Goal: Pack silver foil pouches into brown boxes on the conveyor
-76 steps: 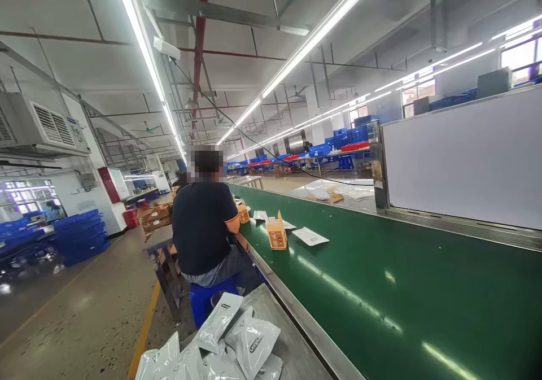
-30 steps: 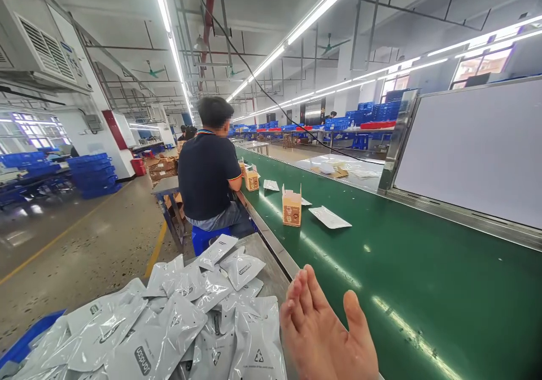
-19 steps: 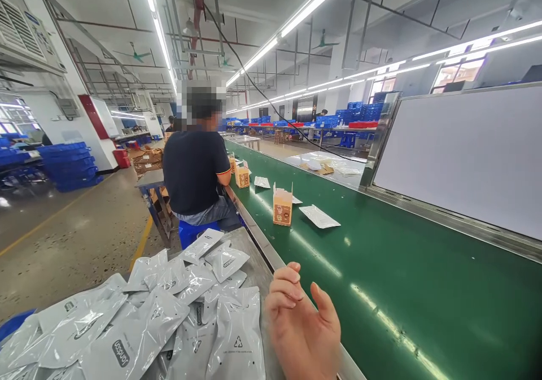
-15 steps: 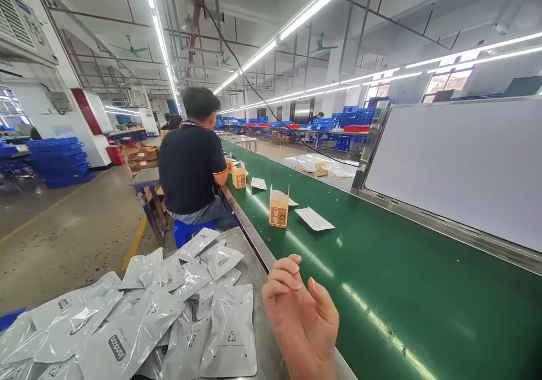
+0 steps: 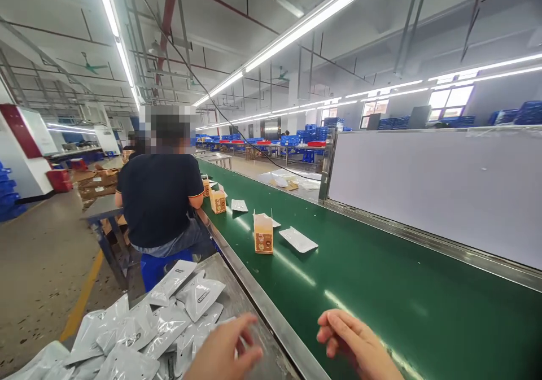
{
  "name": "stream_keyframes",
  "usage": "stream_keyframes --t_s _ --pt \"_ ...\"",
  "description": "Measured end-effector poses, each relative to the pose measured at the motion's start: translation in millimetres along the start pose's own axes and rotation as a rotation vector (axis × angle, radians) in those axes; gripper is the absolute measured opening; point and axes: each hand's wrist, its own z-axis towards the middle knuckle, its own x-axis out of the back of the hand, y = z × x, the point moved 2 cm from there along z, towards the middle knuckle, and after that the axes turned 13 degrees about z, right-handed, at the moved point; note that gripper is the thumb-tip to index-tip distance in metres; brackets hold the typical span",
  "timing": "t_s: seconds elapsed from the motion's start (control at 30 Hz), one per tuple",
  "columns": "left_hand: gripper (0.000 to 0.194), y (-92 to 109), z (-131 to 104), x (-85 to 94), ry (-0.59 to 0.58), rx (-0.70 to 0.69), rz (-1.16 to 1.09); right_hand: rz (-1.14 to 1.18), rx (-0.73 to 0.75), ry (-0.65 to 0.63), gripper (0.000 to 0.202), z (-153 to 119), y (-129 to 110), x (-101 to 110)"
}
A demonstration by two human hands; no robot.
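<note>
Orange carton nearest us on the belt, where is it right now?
In the head view the orange carton stands upright mid-frame on the green belt, flaps open, just left of a flat white packet and ahead of both hands.

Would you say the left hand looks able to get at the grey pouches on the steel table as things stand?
Probably yes: the left hand is open and hovers right beside the grey pouches on the steel table, with nothing between them.

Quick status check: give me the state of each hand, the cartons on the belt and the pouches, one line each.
Left hand: empty, fingers loosely curled above the grey foil pouches.
Right hand: empty, over the green conveyor belt.
Nearer orange cardboard carton: upright, top flaps open.
Grey foil pouches: piled loosely.
Flat white packet: lying flat.
</note>
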Motion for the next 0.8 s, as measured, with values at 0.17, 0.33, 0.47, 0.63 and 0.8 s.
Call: stream_keyframes --t_s 0.17,0.33,0.47,0.63,0.8 --pt "0.086 -5 122 33.3 0.408 -0.008 -0.316 -0.476 0.174 0.196 0.042 76 -26 74" --pt "0.124 -4 209 25.6 0.405 -0.125 -0.402 -0.574 0.333 0.444 0.045 174 -14 89" --pt "0.123 0 239 4.2 0.347 -0.191 -0.481 -0.602 0.465 0.559 0.045 194 11 70" --pt "0.094 12 245 -24.8 0.215 -0.238 -0.54 -0.623 0.598 0.523 0.03 180 27 59" --pt "0.079 28 207 -38.1 0.29 -0.282 -0.433 -0.598 0.583 0.643 0.028 152 0 81"
